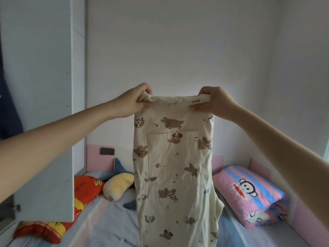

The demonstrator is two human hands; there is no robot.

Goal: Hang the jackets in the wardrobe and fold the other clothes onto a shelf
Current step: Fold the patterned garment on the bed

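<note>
A cream pair of trousers (173, 175) printed with brown bears hangs straight down in front of me over the bed, a patch pocket facing me. My left hand (132, 101) grips the left end of its waistband. My right hand (212, 102) grips the right end, so the waistband is stretched level between them. The lower legs run out of view at the bottom.
An open white wardrobe door (42, 104) stands at the left, with a dark blue garment (8, 107) hanging behind it. On the bed (110, 225) lie a red and yellow pillow (83, 191), a yellow plush (118, 186) and a pink-striped monkey pillow (249, 193).
</note>
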